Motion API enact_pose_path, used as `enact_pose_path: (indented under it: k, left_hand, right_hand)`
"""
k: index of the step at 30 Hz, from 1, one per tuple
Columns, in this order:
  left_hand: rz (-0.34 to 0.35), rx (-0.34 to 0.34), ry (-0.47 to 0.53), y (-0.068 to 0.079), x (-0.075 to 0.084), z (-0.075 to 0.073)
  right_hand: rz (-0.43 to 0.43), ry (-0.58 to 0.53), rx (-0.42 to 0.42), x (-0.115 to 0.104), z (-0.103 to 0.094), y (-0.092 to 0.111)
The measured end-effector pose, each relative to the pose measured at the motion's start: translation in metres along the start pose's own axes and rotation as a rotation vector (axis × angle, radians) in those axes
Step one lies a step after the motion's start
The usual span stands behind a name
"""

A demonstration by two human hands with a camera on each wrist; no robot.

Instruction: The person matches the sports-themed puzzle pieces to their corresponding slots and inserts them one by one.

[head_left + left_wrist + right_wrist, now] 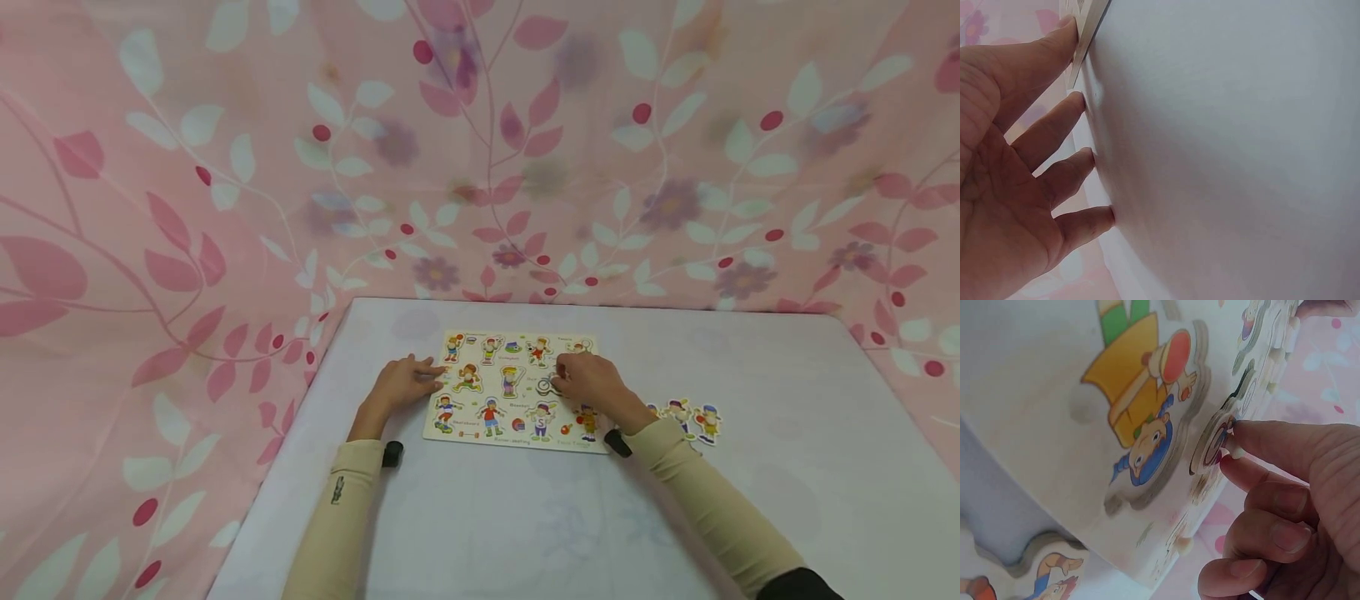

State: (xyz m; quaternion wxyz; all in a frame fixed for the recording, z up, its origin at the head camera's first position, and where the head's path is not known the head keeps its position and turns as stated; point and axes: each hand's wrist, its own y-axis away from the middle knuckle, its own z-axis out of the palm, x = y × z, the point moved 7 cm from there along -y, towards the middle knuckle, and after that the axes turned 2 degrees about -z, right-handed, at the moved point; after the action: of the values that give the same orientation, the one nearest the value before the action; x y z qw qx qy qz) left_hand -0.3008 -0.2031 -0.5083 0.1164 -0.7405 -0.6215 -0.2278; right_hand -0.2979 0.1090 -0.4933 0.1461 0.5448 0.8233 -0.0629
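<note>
One narrow right grip (597,387) on a knobbed puzzle piece (1214,445).

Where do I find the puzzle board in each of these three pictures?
Head: the puzzle board lies just below the middle.
Left wrist: only a slim edge of the puzzle board, at the top, left of centre.
Right wrist: part of the puzzle board, across the left and middle.
Shared landmark: the pink flowered cloth.

Fabric-screened nook: pink floral drapes (480,150), white-topped table (465,525)
</note>
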Motion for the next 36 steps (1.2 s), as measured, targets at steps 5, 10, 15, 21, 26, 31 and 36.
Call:
enact_pose_path:
  k: [5,10,15,21,26,31,36]
  left_hand:
    - [0.013,0.002,-0.010,0.000,0.000,0.000]
    - [0.023,0.006,-0.025,-0.002,-0.001,0.002]
    - [0.016,0.010,-0.025,-0.001,0.000,0.001]
    - [0.021,0.010,-0.035,-0.001,0.001,-0.001]
    - [0.015,0.009,-0.035,-0.001,0.000,0.000]
    - [0.017,0.016,-0.022,-0.002,0.001,-0.001]
    - [0.003,0.013,-0.006,-0.001,0.000,0.001]
  right_hand:
    - [0.001,0.016,-0.030,-0.002,0.002,0.001]
    - [0.010,0.013,-0.053,-0.003,0.002,0.002]
    - [0.013,-0.003,-0.034,-0.002,0.001,0.003]
    - [0.005,-0.048,0.003,0.002,-0.008,0.012]
    - [0.013,-0.047,0.011,0.013,-0.019,0.027]
    - [0.033,-0.053,0.003,0.020,-0.029,0.043]
    - [0.058,-0.049,-0.034,0.024,-0.032,0.056]
